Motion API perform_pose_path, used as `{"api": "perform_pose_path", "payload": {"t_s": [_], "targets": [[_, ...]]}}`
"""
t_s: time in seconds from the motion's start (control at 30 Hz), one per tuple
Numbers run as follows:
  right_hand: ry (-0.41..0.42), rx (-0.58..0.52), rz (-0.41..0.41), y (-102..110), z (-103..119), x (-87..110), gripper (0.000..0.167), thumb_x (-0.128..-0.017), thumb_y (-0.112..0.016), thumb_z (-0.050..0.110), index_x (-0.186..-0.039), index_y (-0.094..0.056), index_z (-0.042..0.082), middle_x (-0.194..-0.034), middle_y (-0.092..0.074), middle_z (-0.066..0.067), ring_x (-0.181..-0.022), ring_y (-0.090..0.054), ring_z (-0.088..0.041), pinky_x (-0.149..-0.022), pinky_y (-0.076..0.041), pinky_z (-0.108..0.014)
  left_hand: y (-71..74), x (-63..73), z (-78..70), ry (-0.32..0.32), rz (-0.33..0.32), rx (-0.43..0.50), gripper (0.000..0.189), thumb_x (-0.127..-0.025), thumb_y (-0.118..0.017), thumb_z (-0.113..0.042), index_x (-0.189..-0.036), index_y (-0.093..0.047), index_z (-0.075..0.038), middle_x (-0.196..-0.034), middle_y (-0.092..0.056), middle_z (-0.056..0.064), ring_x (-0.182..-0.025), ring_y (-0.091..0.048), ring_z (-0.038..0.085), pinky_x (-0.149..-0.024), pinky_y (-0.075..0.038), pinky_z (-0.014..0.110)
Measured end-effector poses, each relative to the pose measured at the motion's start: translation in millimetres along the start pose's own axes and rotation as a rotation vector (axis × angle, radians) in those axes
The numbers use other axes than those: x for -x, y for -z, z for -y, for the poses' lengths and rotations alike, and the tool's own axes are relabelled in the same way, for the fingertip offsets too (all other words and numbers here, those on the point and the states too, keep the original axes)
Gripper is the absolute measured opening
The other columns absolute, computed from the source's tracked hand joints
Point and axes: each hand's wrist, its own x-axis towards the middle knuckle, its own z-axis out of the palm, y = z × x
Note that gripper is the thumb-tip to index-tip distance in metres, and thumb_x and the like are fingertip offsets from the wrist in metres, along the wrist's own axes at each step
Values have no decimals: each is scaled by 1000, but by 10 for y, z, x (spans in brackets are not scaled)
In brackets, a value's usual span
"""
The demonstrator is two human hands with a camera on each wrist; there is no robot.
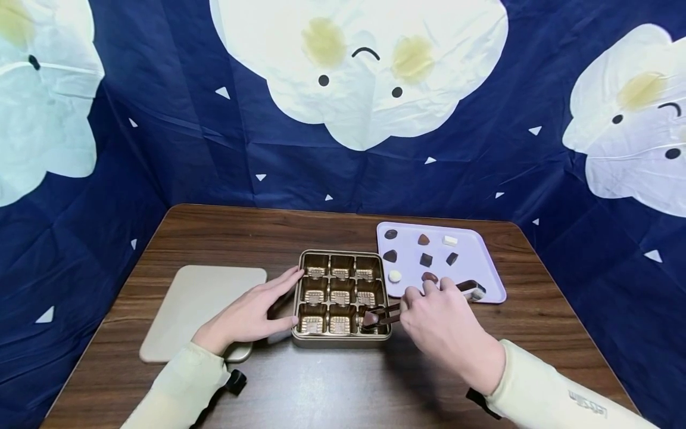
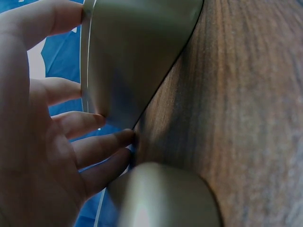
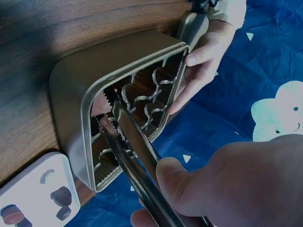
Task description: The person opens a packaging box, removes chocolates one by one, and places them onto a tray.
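A square gold-brown tin [image 1: 343, 343] with a gold insert of several compartments stands mid-table. My left hand [image 1: 252, 313] rests against its left side, fingers and thumb spread and fairly straight. My right hand [image 1: 447, 325] grips metal tongs [image 3: 151, 198], reaching in over the tin's right wall. At the toothed tips of the tongs is a brown chocolate [image 1: 370, 319], down in the front right compartment. In the right wrist view the tips stand close around it; whether both touch it I cannot tell. The other compartments hold nothing.
A lavender tray [image 1: 485, 268] at the back right bears several chocolates, dark, brown and white, among them a round white one [image 1: 394, 276]. A flat beige lid [image 1: 198, 304] lies left of the tin, under my left forearm. Blue cloth [image 1: 300, 161] hangs behind the table.
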Motion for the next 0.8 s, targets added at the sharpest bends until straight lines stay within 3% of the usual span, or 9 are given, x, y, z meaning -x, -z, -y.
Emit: {"api": "perform_pose_path", "payload": {"t_s": [0.23, 0.43, 0.6, 0.8], "targets": [[-33, -14, -7, 70, -103, 8, 16, -84, -58, 7, -74, -70, 10, -67, -52, -2, -61, -54, -24, -48, -32, -34, -3, -2, 9, -3, -4, -7, 93, -94, -74, -45, -168, -27, -14, -172, -27, 18, -152, -37, 39, -117, -27, 75], [-43, 0, -21, 145, -227, 52, 34, -91, -41, 8, -86, -75, 9, -75, -59, -2, -60, -53, -24, -49, -33, -33, 7, 3, 7, -5, -6, -7, 93, -95, -74, -45, -168, -27, -14, -172, -27, 17, -152, -37, 38, -118, -27, 74], [-74, 3, -54, 179, -352, 129, 36, -92, -45, 12, -99, -80, 9, -87, -70, -2, -64, -58, -26, -50, -37, -35, -1, -2, 11, -15, -1, -4, 92, -95, -73, -45, -168, -27, -13, -171, -27, 19, -152, -37, 39, -116, -30, 74], [-133, -6, -92, 119, -537, 220, 30, -93, -44, 13, -86, -73, 6, -73, -59, -4, -59, -55, -26, -49, -36, -38, -14, -6, 18, -17, -8, -1, 92, -95, -74, -45, -168, -27, -14, -171, -28, 19, -152, -37, 39, -117, -30, 73]]}}
